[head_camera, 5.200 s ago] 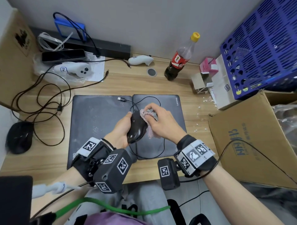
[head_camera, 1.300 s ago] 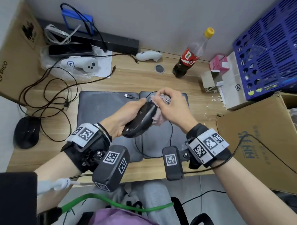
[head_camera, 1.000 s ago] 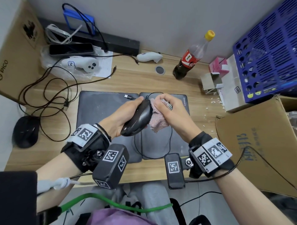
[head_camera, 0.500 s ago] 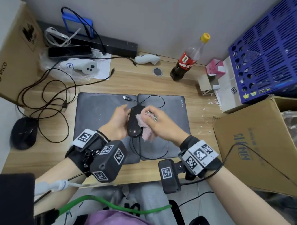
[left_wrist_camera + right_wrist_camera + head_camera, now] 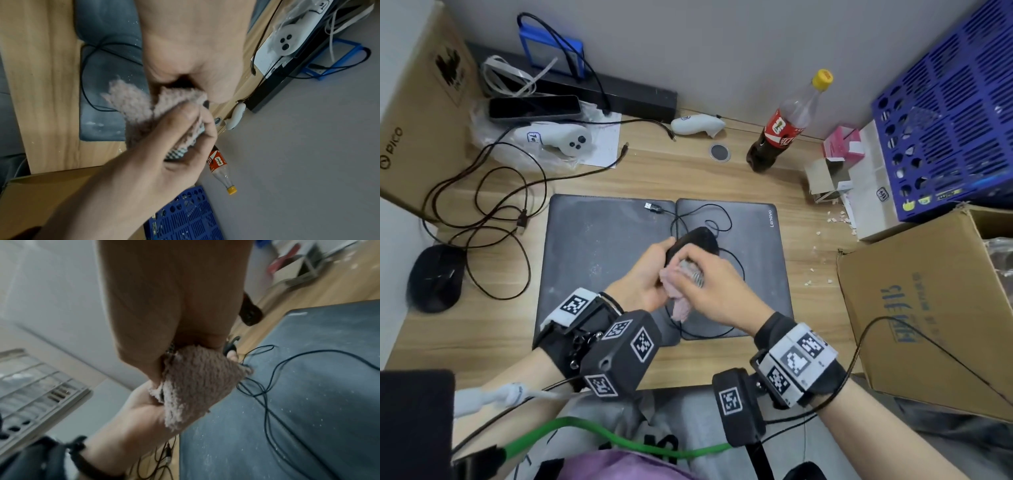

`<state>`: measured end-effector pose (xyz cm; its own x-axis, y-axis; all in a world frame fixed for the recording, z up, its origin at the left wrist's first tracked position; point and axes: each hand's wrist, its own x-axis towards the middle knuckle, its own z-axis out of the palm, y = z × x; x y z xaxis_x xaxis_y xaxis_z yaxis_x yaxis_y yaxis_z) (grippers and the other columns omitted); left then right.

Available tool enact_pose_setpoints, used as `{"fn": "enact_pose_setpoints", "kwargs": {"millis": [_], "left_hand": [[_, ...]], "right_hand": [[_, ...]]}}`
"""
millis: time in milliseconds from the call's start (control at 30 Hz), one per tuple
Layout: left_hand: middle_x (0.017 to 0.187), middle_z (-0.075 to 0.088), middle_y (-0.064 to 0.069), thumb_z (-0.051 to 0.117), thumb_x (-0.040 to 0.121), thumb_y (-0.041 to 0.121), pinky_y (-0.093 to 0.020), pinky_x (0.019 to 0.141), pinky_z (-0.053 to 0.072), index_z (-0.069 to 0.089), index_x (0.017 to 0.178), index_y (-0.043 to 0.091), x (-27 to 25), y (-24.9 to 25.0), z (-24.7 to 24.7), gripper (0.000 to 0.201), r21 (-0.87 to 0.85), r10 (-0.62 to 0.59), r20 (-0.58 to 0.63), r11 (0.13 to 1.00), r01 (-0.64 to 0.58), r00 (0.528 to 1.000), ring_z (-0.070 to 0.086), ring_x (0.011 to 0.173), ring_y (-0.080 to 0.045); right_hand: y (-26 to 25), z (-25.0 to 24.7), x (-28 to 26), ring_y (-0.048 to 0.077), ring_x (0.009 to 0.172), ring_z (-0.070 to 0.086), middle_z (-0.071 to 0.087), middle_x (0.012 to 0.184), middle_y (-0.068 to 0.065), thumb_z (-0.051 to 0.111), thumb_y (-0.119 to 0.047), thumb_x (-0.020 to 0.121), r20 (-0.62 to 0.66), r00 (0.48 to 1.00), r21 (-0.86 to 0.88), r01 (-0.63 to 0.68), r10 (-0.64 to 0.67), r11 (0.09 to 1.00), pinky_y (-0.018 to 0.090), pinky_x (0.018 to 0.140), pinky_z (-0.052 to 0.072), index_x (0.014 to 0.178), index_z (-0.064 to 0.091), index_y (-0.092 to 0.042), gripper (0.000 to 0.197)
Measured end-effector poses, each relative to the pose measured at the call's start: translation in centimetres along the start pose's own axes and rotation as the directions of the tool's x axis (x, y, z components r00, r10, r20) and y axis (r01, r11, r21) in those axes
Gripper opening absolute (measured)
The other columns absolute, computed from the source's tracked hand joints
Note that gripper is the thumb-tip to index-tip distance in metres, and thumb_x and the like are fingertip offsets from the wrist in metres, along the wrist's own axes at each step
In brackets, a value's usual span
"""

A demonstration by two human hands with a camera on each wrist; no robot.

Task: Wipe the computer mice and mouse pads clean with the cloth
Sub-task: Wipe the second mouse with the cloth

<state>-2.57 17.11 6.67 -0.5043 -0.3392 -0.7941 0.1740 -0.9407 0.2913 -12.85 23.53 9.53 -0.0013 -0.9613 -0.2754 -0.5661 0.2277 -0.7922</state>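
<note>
1. The wired mouse [image 5: 693,241] is black and glossy, its cable [image 5: 717,219] looping over the right mouse pad [image 5: 756,246]; it is held above the seam between that pad and the left mouse pad [image 5: 592,253], near the desk's [image 5: 482,329] middle.
2. The left hand [image 5: 643,279] curls round the mouse's near end, gripping it.
3. The right hand [image 5: 714,286] pinches the pink fluffy cloth [image 5: 678,301] against the mouse; a checked patch shows between its fingers.
4. Both pads are dark grey and dusted with pale specks; a second mouse [image 5: 434,277] lies near the desk's left edge.
5. A blue crate [image 5: 945,113] stands at the right back corner with small items behind its slots, too small to name; a cardboard box [image 5: 928,308] sits off the right edge, open, with clear plastic inside.
6. The cola bottle [image 5: 780,133] at the back edge holds a little dark drink.
7. The right wrist view shows the cloth [image 5: 197,386] hanging in a triangular flap; the left wrist view shows the right hand [image 5: 144,162] thumb pressing it, with the mouse almost hidden.
</note>
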Motion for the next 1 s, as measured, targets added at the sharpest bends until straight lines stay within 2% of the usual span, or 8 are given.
{"fn": "enact_pose_setpoints", "kwargs": {"millis": [133,300,467,600,667,767,867,1000], "left_hand": [[0.083,0.072,-0.012,0.035,0.106,0.033,-0.033,0.070,0.058,0.063,0.099,0.005,-0.2,0.3,-0.1,0.040,0.043,0.006,0.014,0.999,-0.007,1.000,0.068,0.077,-0.021],[0.100,0.070,-0.021,0.040,0.106,0.028,-0.040,0.072,0.060,0.059,0.115,0.004,-1.0,0.6,-0.6,0.032,0.097,0.030,0.079,0.995,-0.037,0.996,0.069,0.082,-0.030],[0.105,0.068,-0.026,0.039,0.106,0.035,-0.037,0.069,0.060,0.059,0.121,0.002,-1.2,0.1,-1.3,0.042,0.113,0.011,0.120,0.993,-0.025,0.993,0.067,0.090,-0.038],[0.101,0.068,-0.017,0.037,0.107,0.032,-0.035,0.064,0.061,0.058,0.123,0.002,-0.9,-0.1,-1.1,0.040,0.120,0.014,0.126,0.992,-0.029,0.992,0.068,0.082,-0.026],[0.089,0.067,-0.014,0.036,0.107,0.025,-0.032,0.055,0.056,0.056,0.122,0.002,-1.0,-0.3,-0.6,0.033,0.142,0.019,0.146,0.989,-0.040,0.989,0.067,0.068,-0.021],[0.096,0.069,-0.014,0.038,0.106,0.025,-0.032,0.058,0.057,0.057,0.123,0.003,-1.1,-0.8,-0.4,0.034,0.138,0.033,0.125,0.989,-0.050,0.992,0.069,0.077,-0.023],[0.103,0.068,-0.019,0.040,0.105,0.030,-0.033,0.071,0.058,0.059,0.124,-0.001,-1.1,-1.4,-0.7,0.041,0.186,0.043,0.139,0.980,-0.069,0.989,0.065,0.088,-0.029],[0.110,0.064,-0.016,0.060,0.092,0.036,-0.030,0.083,0.056,0.062,0.126,0.000,-0.7,-1.4,-0.8,0.049,0.171,0.130,0.134,0.974,-0.152,0.982,0.063,0.092,-0.024]], "right_hand": [[0.1,-1.1,0.3,0.007,0.081,0.059,0.065,0.086,-0.009,0.065,-0.023,0.088,-0.042,0.998,-0.066,0.052,-0.055,0.996,0.021,0.073,0.046,0.091,0.058,-0.021,0.008],[2.5,-3.9,1.8,-0.002,0.057,0.059,0.060,0.077,-0.006,0.059,-0.022,0.093,-0.281,0.954,-0.063,-0.130,0.107,0.990,0.010,0.051,0.041,0.092,0.054,-0.018,0.007],[4.6,-5.0,2.5,0.017,0.090,0.057,0.057,0.086,-0.010,0.053,-0.032,0.094,-0.412,0.880,0.020,-0.253,0.238,0.967,0.041,0.087,0.047,0.095,0.055,-0.019,0.013],[1.5,-3.8,0.9,0.000,0.072,0.054,0.060,0.081,-0.012,0.060,-0.026,0.092,-0.238,0.968,0.062,-0.066,0.079,0.996,0.017,0.068,0.043,0.090,0.056,-0.022,0.006],[0.6,-2.4,0.2,0.001,0.072,0.059,0.064,0.081,-0.011,0.063,-0.027,0.091,-0.108,0.994,0.031,-0.002,0.006,1.000,0.015,0.066,0.046,0.090,0.057,-0.021,0.009],[1.5,-2.2,0.6,0.000,0.071,0.059,0.064,0.078,-0.011,0.064,-0.030,0.090,-0.192,0.981,-0.012,-0.021,0.018,1.000,0.016,0.063,0.044,0.089,0.058,-0.021,0.011],[2.6,-4.0,1.5,-0.006,0.057,0.058,0.063,0.075,-0.009,0.063,-0.030,0.091,-0.251,0.959,0.007,-0.135,0.132,0.991,0.007,0.049,0.039,0.088,0.058,-0.020,0.011],[2.8,-5.8,1.5,0.003,0.058,0.058,0.061,0.079,-0.001,0.058,-0.029,0.093,-0.307,0.920,0.133,-0.209,0.241,0.969,0.007,0.044,0.039,0.094,0.059,-0.017,0.013]]}}
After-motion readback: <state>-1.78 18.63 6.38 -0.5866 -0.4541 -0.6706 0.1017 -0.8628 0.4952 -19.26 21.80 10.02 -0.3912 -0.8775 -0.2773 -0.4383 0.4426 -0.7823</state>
